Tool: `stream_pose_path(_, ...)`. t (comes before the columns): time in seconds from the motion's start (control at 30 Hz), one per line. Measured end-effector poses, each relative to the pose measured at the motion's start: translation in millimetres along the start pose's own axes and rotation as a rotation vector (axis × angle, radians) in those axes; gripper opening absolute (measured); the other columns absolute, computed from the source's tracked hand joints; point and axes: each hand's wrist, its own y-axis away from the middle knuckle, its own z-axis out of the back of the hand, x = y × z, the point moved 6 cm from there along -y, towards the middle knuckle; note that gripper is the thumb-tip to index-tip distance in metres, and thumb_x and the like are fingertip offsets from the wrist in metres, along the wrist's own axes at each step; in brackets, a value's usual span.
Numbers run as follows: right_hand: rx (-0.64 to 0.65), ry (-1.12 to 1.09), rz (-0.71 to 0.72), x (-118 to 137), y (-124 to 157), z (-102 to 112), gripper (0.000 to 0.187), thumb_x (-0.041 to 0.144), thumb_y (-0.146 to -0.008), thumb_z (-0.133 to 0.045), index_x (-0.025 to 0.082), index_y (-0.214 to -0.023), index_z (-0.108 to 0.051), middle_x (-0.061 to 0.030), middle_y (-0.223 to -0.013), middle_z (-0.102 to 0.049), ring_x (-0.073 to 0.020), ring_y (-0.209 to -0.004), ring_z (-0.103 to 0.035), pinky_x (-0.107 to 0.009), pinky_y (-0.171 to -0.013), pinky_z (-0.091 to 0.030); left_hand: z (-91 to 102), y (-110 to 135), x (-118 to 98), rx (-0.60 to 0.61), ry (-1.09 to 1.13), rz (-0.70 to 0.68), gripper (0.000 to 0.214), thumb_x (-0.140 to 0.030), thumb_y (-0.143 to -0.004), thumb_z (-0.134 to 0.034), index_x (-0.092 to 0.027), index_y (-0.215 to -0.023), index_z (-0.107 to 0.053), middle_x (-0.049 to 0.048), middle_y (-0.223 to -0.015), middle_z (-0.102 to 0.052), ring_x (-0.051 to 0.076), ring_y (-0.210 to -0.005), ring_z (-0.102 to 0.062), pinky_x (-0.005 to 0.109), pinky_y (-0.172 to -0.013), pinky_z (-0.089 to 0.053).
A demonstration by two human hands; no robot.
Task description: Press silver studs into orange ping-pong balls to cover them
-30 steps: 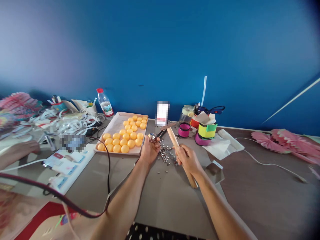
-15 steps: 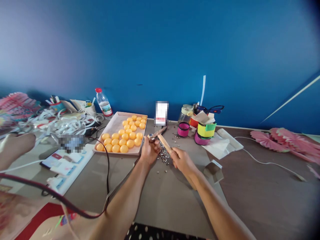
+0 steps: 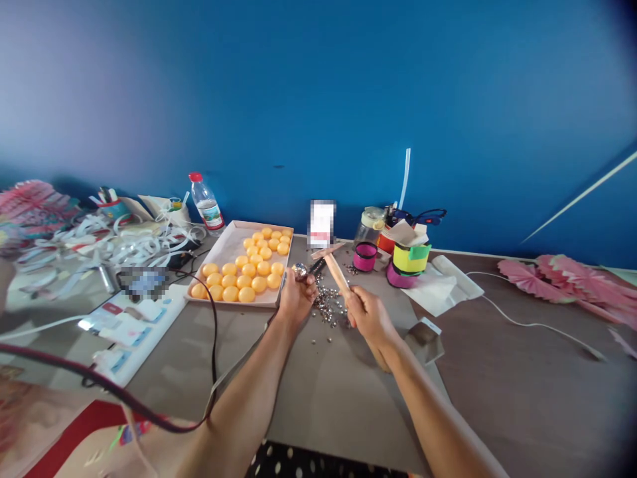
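My right hand (image 3: 368, 315) is closed around the wooden handle of a hammer (image 3: 338, 273), whose head is raised to the right of my left hand. My left hand (image 3: 297, 299) is closed on a shiny round metal piece (image 3: 299, 270), partly hidden by the fingers; its exact kind I cannot make out. A dark stick-like part (image 3: 317, 266) reaches out from beside the left fingers. Between my hands, several small silvery metal pieces (image 3: 327, 307) lie scattered on the grey table covering (image 3: 308, 392).
Left of my hands stands a shallow box (image 3: 192, 297) of orange balls. A bottle (image 3: 206, 206), tangled white strips (image 3: 144, 239) and a power strip (image 3: 164, 318) are farther left. Right are a magenta ring (image 3: 365, 257), a jar (image 3: 369, 228) and pink paper fans (image 3: 562, 279). A dark cable (image 3: 149, 415) crosses lower left.
The hammer head has lifted up and to the right, away from my left hand, uncovering the shiny piece. Another person's hand at the far left has mostly left the view.
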Motion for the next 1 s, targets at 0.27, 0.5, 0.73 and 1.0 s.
stream_pose_path(0.27,-0.061,0.217,0.032,-8,-6,10,0.029,0.038,-0.090,-0.037,0.023,-0.067,-0.048,0.0002,-0.053,-0.052,-0.0149,-0.051,-0.049,-0.024,-0.052,-0.035,1.8,-1,0,0.000,-0.019,0.008,0.037,-0.050,-0.090,-0.044,-0.018,-0.071,-0.043,0.0001,-0.062,-0.050,0.008,-0.045,-0.038,0.020,-0.044,-0.033)
stream_pose_path(0.5,-0.288,0.535,-0.008,-36,-12,37,0.022,0.033,-0.088,-0.044,0.018,-0.082,-0.060,-0.0093,-0.082,-0.065,-0.0192,-0.071,-0.059,-0.027,-0.063,-0.037,9.9,-3,0,-0.085,-0.048,0.001,0.028,-0.041,-0.091,-0.047,-0.016,-0.081,-0.053,0.0064,-0.080,-0.064,0.012,-0.056,-0.055,0.023,-0.052,-0.045)
stream_pose_path(0.73,-0.223,0.749,-0.210,-52,-14,40,0.019,0.032,-0.088,-0.052,0.018,-0.093,-0.063,-0.0125,-0.094,-0.066,-0.0213,-0.078,-0.062,-0.030,-0.067,-0.035,11.8,-5,-2,-0.050,-0.078,-0.032,0.017,-0.031,-0.083,-0.061,-0.017,-0.092,-0.056,0.0041,-0.077,-0.064,0.012,-0.058,-0.059,0.024,-0.057,-0.049)
stream_pose_path(1.0,-0.155,0.905,-0.246,-49,-16,31,0.022,0.028,-0.087,-0.052,0.016,-0.101,-0.065,-0.0117,-0.101,-0.066,-0.0243,-0.092,-0.060,-0.035,-0.080,-0.036,7.9,-4,-4,0.017,-0.134,-0.065,0.033,-0.030,-0.074,-0.070,-0.021,-0.100,-0.053,0.0006,-0.074,-0.061,0.011,-0.057,-0.055,0.022,-0.055,-0.046)
